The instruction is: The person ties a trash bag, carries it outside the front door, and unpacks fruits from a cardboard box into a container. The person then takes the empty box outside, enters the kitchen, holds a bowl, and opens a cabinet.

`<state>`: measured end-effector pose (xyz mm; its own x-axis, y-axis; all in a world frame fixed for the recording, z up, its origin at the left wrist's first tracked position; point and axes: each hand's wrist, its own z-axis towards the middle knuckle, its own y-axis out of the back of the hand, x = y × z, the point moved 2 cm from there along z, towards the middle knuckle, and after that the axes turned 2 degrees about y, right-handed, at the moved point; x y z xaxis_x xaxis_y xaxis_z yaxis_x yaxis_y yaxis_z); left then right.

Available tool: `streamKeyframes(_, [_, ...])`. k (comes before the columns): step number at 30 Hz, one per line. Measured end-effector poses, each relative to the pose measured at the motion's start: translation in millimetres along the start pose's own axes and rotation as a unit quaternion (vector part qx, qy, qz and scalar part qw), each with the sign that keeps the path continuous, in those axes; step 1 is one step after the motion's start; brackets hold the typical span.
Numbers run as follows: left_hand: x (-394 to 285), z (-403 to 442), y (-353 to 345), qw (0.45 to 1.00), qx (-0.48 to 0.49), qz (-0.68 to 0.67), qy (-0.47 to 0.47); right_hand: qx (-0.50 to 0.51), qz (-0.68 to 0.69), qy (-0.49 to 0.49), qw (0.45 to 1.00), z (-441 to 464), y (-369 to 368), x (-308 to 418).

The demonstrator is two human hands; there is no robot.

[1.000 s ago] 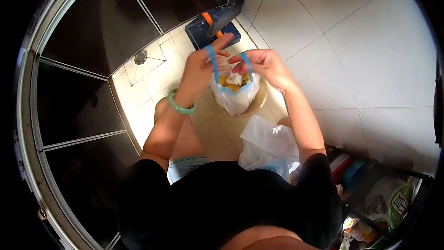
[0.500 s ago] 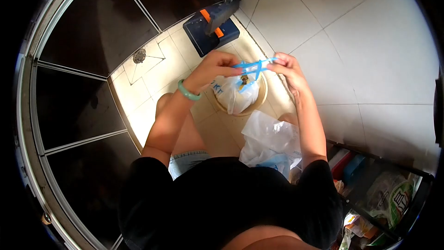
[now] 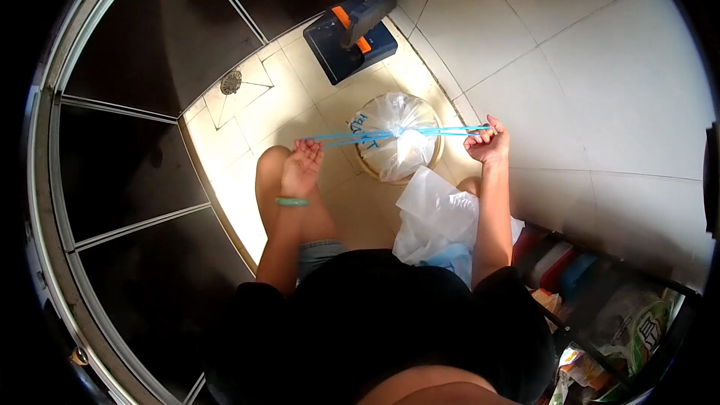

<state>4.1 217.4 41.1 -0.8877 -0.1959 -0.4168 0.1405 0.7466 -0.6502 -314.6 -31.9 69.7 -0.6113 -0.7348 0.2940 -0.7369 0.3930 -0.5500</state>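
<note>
A white translucent garbage bag [image 3: 406, 154] with blue print sits in a round cream bin [image 3: 365, 163] on the floor. Its mouth is gathered tight at the middle, and blue drawstrings [image 3: 360, 136] stretch out from there to both sides. My left hand [image 3: 301, 168], palm up with curled fingers, grips the strings' left end. On the other side, my right hand [image 3: 490, 142] has its fingers closed around the right end. What was inside the bag's mouth is hidden by the gathered plastic. A second white plastic bag [image 3: 435, 214] lies over my lap by my right forearm.
A dark blue box-shaped dustpan with orange parts [image 3: 349, 45] stands beyond the bin. A floor drain [image 3: 231, 82] lies at the left, near dark cabinet doors [image 3: 127, 172]. White tiled wall [image 3: 585, 90] rises on the right, with a packed black rack [image 3: 600, 315] below.
My hands have moved apart and nearer to my body, pulling the blue drawstrings out long. The bag's mouth has closed into a bunch, and the bag sits lower in the bin.
</note>
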Motion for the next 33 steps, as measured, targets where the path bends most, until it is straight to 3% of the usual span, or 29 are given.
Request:
streamKeyframes(2, [14.9,8.7,28.2,0.967,-0.036,-0.245,0.06,-0.038,0.024,0.025,0.999,-2.6,-10.2,-9.3])
streamKeyframes(3, [12.0,6.7,25.5,0.967,-0.037,-0.246,0.062,-0.073,0.046,0.049,0.995,-6.5,-12.3,-11.9])
streamKeyframes(5, [-3.6,16.1,5.8,0.965,0.025,-0.26,-0.025,-0.012,0.025,0.051,0.998,-20.3,-27.8,-10.3])
streamKeyframes(7, [-37.1,-6.4,-50.8,0.978,0.14,-0.127,-0.089,0.144,0.004,0.097,0.985,-55.6,-65.4,-22.9])
streamKeyframes(8, [-42.7,-15.2,-75.4,0.969,0.226,0.002,-0.095,0.356,0.029,0.036,0.933,-49.3,-62.8,-16.8])
streamKeyframes(9, [-42.5,-25.1,-102.2,0.936,0.31,0.131,-0.1,0.357,0.027,0.034,0.933,-57.0,-72.2,-19.8])
streamKeyframes(11, [-27.7,-54.8,-157.6,0.883,0.288,0.35,-0.123,0.378,-0.22,0.047,0.898,-87.3,-107.6,-36.5])
streamKeyframes(13, [0.6,-48.1,-174.8,0.773,0.305,0.491,-0.262,0.38,-0.369,0.066,0.846,-103.7,-130.4,-64.4])
streamKeyframes(14, [12.3,-46.5,-178.5,0.772,0.307,0.49,-0.263,0.379,-0.369,0.068,0.846,-108.2,-136.8,-72.1])
streamKeyframes(16, [28.3,-48.1,-182.9,0.704,0.343,0.554,-0.282,0.436,-0.499,0.05,0.748,-117.2,-143.3,-85.1])
streamKeyframes(19, [23.4,-49.4,-184.2,0.723,0.349,0.537,-0.258,0.431,-0.52,0.13,0.726,-124.2,-147.5,-80.9])
streamKeyframes(20, [20.0,-50.3,-180.3,0.771,0.343,0.486,-0.228,0.428,-0.503,0.092,0.745,-122.9,-144.3,-74.2])
streamKeyframes(23, [8.6,-31.6,-142.8,0.75,0.338,0.533,-0.2,0.408,-0.528,0.105,0.737,-91.9,-116.5,-56.3])
streamKeyframes(24, [1.7,-31.1,-132.3,0.822,0.324,0.431,-0.185,0.408,-0.529,0.106,0.737,-83.2,-105.3,-44.2])
streamKeyframes(25, [-5.9,-31.6,-121.8,0.881,0.304,0.321,-0.168,0.346,-0.494,0.098,0.792,-72.8,-92.7,-27.3])
streamKeyframes(26, [-18.8,-30.9,-109.3,0.882,0.303,0.319,-0.169,0.281,-0.454,0.088,0.841,-64.6,-83.9,-19.0])
streamKeyframes(27, [-27.7,-30.3,-95.9,0.879,0.37,0.3,-0.006,0.282,-0.455,0.087,0.84,-62.2,-78.7,-21.3])
streamKeyframes(28, [-29.3,-33.8,-90.2,0.848,0.427,0.271,0.157,0.24,-0.404,0.059,0.881,-61.2,-71.5,-23.9])
streamKeyframes(29, [-26.5,-36.5,-90.1,0.849,0.427,0.27,0.156,0.196,-0.35,0.03,0.916,-58.9,-66.5,-25.8])
streamKeyframes(31, [-16.2,-44.5,-88.3,0.728,0.384,0.552,0.135,0.168,-0.4,0.037,0.9,-51.8,-60.2,-28.8])
streamKeyframes(32, [-13.6,-40.3,-81.3,0.727,0.383,0.553,0.14,0.144,-0.363,0.061,0.918,-46.3,-54.7,-25.0])
streamKeyframes(33, [-16.0,-28.3,-67.9,0.855,0.345,0.378,0.084,0.12,-0.327,0.086,0.934,-42.8,-50.5,-21.5])
